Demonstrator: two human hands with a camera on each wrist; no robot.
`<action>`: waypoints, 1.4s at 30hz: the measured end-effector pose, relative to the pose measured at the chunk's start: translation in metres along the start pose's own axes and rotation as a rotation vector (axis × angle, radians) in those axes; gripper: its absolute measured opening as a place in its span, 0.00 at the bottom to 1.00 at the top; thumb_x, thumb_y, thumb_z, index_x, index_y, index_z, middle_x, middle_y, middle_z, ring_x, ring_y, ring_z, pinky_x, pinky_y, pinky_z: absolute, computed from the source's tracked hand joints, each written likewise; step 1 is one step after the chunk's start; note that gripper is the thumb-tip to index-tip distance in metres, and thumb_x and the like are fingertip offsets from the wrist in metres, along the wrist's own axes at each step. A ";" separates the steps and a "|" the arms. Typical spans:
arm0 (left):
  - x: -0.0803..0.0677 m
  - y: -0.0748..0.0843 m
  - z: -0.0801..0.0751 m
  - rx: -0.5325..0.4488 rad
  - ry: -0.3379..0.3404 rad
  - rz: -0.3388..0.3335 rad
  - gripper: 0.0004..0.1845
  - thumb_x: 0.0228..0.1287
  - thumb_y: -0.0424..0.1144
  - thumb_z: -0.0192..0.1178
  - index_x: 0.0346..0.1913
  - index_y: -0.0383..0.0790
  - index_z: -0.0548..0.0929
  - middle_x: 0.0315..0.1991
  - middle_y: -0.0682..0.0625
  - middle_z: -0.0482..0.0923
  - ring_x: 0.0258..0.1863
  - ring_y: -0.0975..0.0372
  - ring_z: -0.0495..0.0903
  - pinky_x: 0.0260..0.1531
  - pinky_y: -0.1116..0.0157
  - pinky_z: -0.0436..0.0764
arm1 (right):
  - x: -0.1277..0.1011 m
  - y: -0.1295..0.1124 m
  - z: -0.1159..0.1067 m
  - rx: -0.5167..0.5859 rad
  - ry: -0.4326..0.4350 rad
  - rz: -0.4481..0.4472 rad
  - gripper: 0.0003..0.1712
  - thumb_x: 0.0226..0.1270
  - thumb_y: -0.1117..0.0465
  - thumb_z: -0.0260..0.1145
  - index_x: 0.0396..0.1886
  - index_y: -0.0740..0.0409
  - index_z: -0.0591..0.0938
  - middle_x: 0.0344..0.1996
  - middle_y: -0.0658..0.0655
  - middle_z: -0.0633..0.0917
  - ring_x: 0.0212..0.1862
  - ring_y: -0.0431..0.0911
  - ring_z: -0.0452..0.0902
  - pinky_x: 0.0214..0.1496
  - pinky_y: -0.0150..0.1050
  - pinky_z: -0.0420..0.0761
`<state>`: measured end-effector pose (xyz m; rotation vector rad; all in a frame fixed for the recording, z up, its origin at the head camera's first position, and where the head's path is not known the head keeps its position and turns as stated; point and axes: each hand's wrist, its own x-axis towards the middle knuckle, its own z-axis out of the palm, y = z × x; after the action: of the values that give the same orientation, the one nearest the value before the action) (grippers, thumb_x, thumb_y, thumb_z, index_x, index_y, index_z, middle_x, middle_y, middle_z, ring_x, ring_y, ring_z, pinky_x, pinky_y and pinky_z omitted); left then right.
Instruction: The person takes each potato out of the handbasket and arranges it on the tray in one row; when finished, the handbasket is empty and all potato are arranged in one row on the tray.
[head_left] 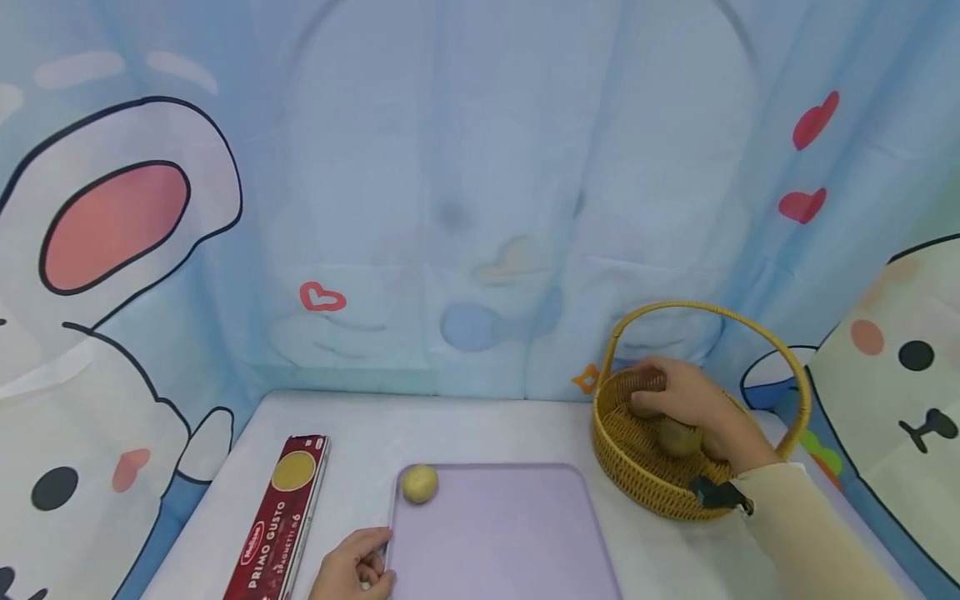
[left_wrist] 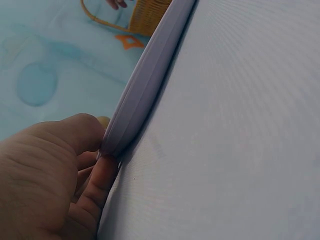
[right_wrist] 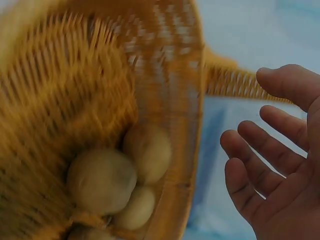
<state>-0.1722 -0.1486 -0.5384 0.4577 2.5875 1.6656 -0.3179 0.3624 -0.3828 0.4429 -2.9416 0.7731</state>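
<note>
A lavender cutting board [head_left: 502,533] lies on the white table, with one small potato [head_left: 419,483] near its far left corner. My left hand [head_left: 356,568] pinches the board's left edge [left_wrist: 145,85] between thumb and fingers [left_wrist: 102,175]. At the right stands a wicker basket [head_left: 630,467] with a hoop handle and several potatoes [right_wrist: 102,180] inside. My right hand [head_left: 690,400] reaches into the basket just above a potato [head_left: 678,437]. In the right wrist view this hand [right_wrist: 260,135] is spread, its fingers relaxed and holding nothing.
A red spaghetti box [head_left: 288,517] lies on the table [head_left: 360,433] left of the board. A blue cartoon-print cloth [head_left: 480,208] hangs close behind and around the table. The basket's handle [head_left: 712,312] arches over my right hand.
</note>
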 end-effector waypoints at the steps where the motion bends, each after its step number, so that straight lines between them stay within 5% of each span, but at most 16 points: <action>1: 0.000 0.001 0.000 -0.002 -0.001 0.000 0.25 0.53 0.29 0.68 0.54 0.22 0.78 0.45 0.43 0.76 0.27 0.71 0.73 0.26 0.71 0.78 | 0.000 0.005 -0.002 -0.013 0.005 0.001 0.32 0.65 0.48 0.68 0.60 0.65 0.76 0.53 0.67 0.80 0.53 0.63 0.76 0.48 0.56 0.77; 11: 0.000 0.002 0.000 -0.028 -0.009 -0.032 0.25 0.52 0.28 0.67 0.55 0.21 0.77 0.47 0.40 0.76 0.27 0.70 0.74 0.26 0.71 0.79 | -0.003 0.052 -0.002 -0.069 -0.058 0.026 0.26 0.62 0.57 0.70 0.54 0.70 0.77 0.49 0.69 0.80 0.50 0.64 0.76 0.47 0.57 0.77; 19: -0.001 0.004 0.000 -0.048 -0.013 -0.039 0.25 0.52 0.28 0.67 0.55 0.20 0.77 0.47 0.40 0.75 0.27 0.69 0.74 0.27 0.71 0.79 | -0.007 0.075 0.001 -0.064 -0.203 0.165 0.30 0.57 0.53 0.73 0.53 0.70 0.79 0.46 0.66 0.82 0.49 0.61 0.77 0.46 0.54 0.78; 26: 0.001 0.001 0.000 -0.040 -0.003 -0.014 0.25 0.52 0.27 0.67 0.54 0.20 0.77 0.47 0.39 0.75 0.27 0.70 0.74 0.26 0.71 0.79 | -0.010 0.080 0.005 -0.024 -0.321 0.238 0.26 0.54 0.58 0.71 0.51 0.67 0.80 0.48 0.64 0.80 0.49 0.57 0.75 0.47 0.53 0.76; 42: 0.003 -0.001 -0.002 -0.031 -0.017 -0.004 0.26 0.53 0.29 0.67 0.55 0.21 0.77 0.47 0.41 0.75 0.27 0.70 0.74 0.27 0.71 0.79 | -0.008 0.082 0.012 -0.024 -0.346 0.267 0.29 0.41 0.65 0.74 0.48 0.62 0.78 0.40 0.56 0.78 0.39 0.50 0.71 0.36 0.43 0.73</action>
<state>-0.1752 -0.1498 -0.5384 0.4628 2.5452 1.6901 -0.3340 0.4266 -0.4330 0.1988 -3.3805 0.7510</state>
